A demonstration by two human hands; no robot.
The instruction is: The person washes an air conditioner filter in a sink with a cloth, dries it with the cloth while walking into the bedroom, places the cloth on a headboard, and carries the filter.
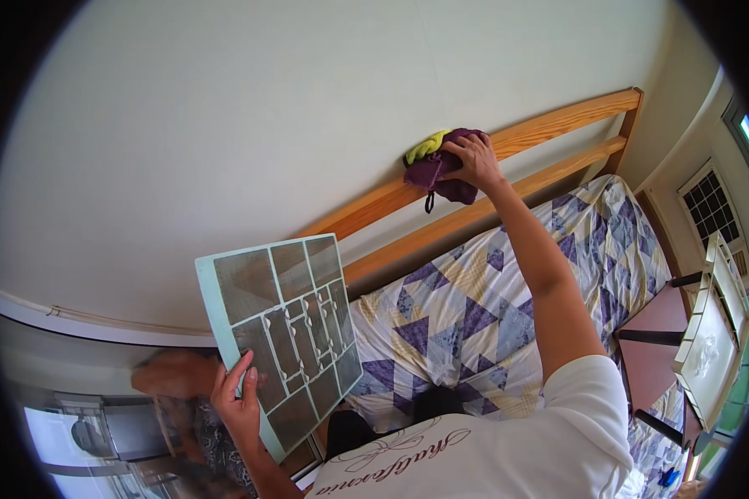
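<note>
My left hand [240, 395] grips the pale green edge of an air conditioner filter [287, 333], a flat plastic frame with grey mesh and white ribs. The filter is tilted up in front of my body, and my thumb lies over its near edge. Farther off, my right arm stretches out to the wooden bed rail [549, 129]. There my right hand [474, 160] is closed around a bunched purple cloth [441, 173] on the top bar. A yellow-green cloth [429, 146] lies against the purple one, and a dark loop hangs below.
The bed has a patterned sheet [474, 324]. On the right, a white plastic panel [711, 358] leans above a small table [653, 324] with dark legs. An air conditioner [711, 208] is set in the far wall. A reflective surface [125, 416] is at lower left.
</note>
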